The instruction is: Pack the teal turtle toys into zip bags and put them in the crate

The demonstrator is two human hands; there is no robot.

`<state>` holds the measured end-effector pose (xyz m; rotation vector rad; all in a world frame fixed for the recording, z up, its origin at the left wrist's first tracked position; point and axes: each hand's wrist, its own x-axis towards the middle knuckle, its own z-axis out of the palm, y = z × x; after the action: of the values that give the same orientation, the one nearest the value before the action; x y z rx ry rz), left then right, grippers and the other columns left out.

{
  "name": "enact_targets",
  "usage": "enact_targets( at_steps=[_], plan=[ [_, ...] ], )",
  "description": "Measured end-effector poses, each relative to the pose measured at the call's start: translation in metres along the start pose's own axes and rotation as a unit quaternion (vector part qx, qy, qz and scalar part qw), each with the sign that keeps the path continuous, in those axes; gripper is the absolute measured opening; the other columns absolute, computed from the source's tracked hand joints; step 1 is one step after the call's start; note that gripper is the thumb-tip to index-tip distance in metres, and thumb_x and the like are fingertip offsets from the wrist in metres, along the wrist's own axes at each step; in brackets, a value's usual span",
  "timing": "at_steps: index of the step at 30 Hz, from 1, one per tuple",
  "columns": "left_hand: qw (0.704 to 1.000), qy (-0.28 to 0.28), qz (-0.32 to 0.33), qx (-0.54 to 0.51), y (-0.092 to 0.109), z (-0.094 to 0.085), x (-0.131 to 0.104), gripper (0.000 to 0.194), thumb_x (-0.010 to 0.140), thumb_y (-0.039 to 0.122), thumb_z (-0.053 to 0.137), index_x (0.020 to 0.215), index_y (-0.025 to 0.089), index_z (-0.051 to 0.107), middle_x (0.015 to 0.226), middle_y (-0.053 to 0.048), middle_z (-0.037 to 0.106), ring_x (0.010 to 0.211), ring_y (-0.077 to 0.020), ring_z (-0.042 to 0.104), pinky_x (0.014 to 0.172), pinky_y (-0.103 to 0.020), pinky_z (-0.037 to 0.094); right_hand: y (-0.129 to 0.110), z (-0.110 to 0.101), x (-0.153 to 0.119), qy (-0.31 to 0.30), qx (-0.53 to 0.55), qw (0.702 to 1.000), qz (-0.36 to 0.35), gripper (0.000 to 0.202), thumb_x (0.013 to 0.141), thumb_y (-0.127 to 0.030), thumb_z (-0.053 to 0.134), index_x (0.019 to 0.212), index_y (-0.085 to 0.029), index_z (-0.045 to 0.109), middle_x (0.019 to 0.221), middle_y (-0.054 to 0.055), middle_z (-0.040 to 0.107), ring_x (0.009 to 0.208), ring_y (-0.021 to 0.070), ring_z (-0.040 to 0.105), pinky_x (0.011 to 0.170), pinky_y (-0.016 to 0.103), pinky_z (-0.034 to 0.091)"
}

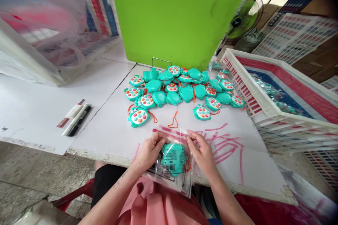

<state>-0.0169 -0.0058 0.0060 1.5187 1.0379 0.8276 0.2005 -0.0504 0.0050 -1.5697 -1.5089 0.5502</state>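
Note:
At the table's front edge, a clear plastic bag (pixel 173 182) with printed text and a barcode holds a teal turtle-shaped toy (pixel 174 153) and its orange cord. My left hand (pixel 151 149) pinches the bag's upper left edge between thumb and fingers. The upper right edge is gripped by my right hand (pixel 200 147), its fingers bent toward the thumb. Beyond the hands lies a pile of teal toys (pixel 173 96) with white faces and coloured buttons, some face down. One toy (pixel 139 116) lies at the pile's near left, another (pixel 202 112) at its near right.
A green board (pixel 171 17) stands behind the pile. Three markers (pixel 76 119) lie on the left of the white table (pixel 105 126). At the right is a white plastic crate (pixel 295 121) with bagged toys inside, a fan (pixel 243 21) behind it. Plastic sheeting covers the back left.

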Motion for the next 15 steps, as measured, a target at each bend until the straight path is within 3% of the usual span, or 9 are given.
enact_targets(
  at_steps=[7, 15],
  plan=[
    [0.999, -0.04, -0.001, -0.011, 0.003, 0.0, -0.002, 0.023, 0.094, 0.038, 0.05, 0.102, 0.02, 0.061, 0.088, -0.002, 0.069, 0.081, -0.0164, 0.063, 0.073, -0.025, 0.047, -0.007, 0.0, 0.007, -0.075, 0.033, 0.996, 0.047, 0.034, 0.09, -0.031, 0.054, 0.122, -0.021, 0.062, 0.093, 0.004, 0.066, 0.082, 0.017, 0.061, 0.077, 0.03, 0.049],
    [1.0, -0.021, 0.001, -0.015, -0.003, -0.001, 0.0, 0.025, 0.094, 0.038, 0.049, 0.1, 0.019, 0.065, 0.095, -0.003, 0.072, 0.089, -0.018, 0.066, 0.079, -0.026, 0.049, -0.001, -0.019, 0.011, -0.05, 0.048, 0.995, 0.077, 0.033, 0.086, -0.034, 0.058, 0.114, -0.018, 0.067, 0.082, 0.003, 0.066, 0.079, 0.0176, 0.06, 0.077, 0.03, 0.049]
  ],
)
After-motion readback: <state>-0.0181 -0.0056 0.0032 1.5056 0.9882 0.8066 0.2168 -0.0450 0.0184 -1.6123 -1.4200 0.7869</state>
